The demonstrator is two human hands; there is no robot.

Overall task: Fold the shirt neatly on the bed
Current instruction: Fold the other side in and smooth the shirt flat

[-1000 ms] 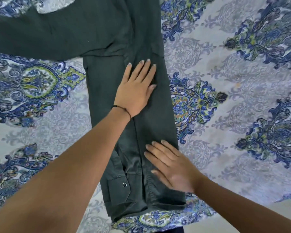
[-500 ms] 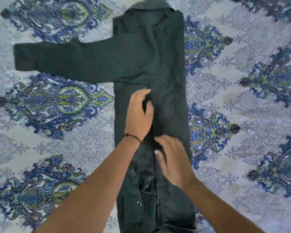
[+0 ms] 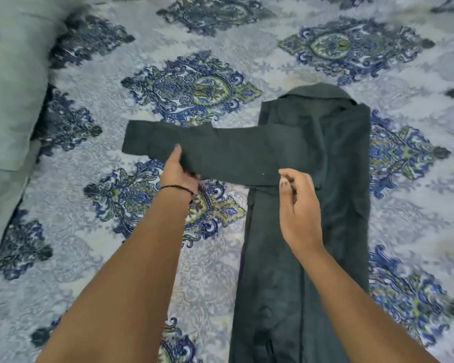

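Note:
A dark green shirt lies on the patterned bed sheet, its body folded into a long narrow strip with the collar at the far end. One sleeve stretches out flat to the left. My left hand grips the sleeve's near edge close to the cuff, thumb on top and fingers underneath. My right hand hovers over the shirt body, its curled fingertips and thumb pinching the sleeve's lower edge where it meets the body.
A pale green pillow lies along the left side of the bed. Blue and green paisley sheet surrounds the shirt on all sides.
Both hands left the shirt's body, where they were pressing flat. The left hand moved out to the spread sleeve and took hold of it; the right hand came up to the sleeve's base. The view shifted left.

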